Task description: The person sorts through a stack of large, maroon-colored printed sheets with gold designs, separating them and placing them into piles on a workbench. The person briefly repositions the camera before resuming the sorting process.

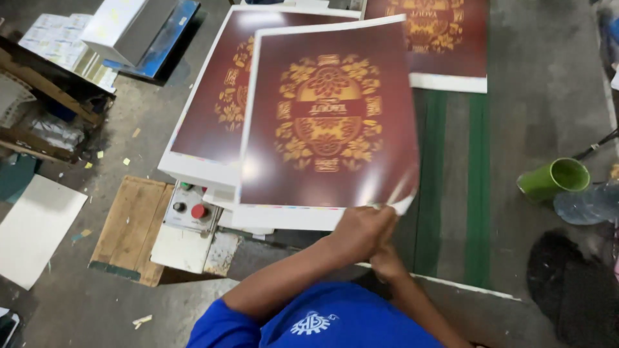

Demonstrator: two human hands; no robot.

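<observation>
A glossy maroon sheet (329,116) with a gold ornament is held at mid-frame by its lower right corner, lifted off the stack (213,109) behind it. The corner is pinched by the left hand (361,229); the right hand (387,261) is tucked beneath, its grip not discernible. Open grey floor (554,84) lies right, where a green cup (554,180) rests.

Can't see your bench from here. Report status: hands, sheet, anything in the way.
Left hand and right hand both gripping the printed sheet at its near corner. Sheet lifted, tilted over the stack. Nothing blocking; green cup off to the right.
</observation>
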